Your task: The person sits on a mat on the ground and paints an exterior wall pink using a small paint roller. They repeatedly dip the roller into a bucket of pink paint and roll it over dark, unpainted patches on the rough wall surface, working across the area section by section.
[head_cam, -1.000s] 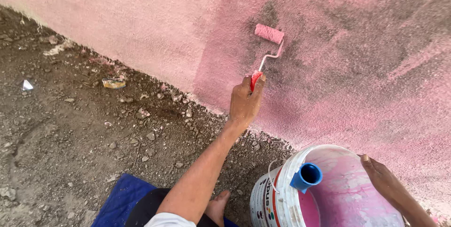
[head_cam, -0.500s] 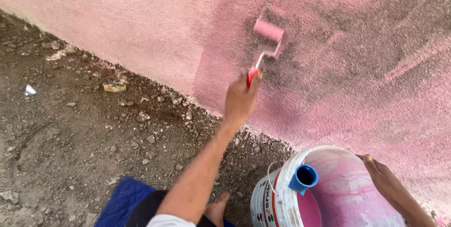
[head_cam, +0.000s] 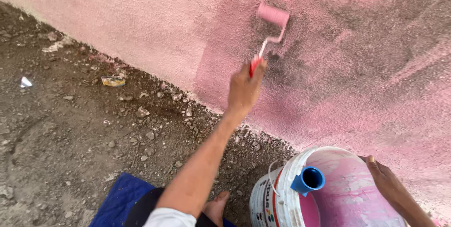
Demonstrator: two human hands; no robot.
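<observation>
Pink and light, the paint roller (head_cam: 272, 15) rolled easily when my left hand (head_cam: 244, 90) squeezed its red handle (head_cam: 254, 66), my right hand (head_cam: 385, 180) gripping the bucket (head_cam: 282, 199) rim.

— The wall (head_cam: 141, 25)? Rough, matt plaster, its wet pink coat grainy. The roller (head_cam: 272, 15): fuzzy sleeve, thin metal frame, red plastic grip.

— The bucket (head_cam: 277, 199) is smooth white plastic, paint-smeared and glossy inside. The ground (head_cam: 70, 133): dry, stony dirt.

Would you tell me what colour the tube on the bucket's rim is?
Blue: the tube on the bucket shows in the head view.
</observation>
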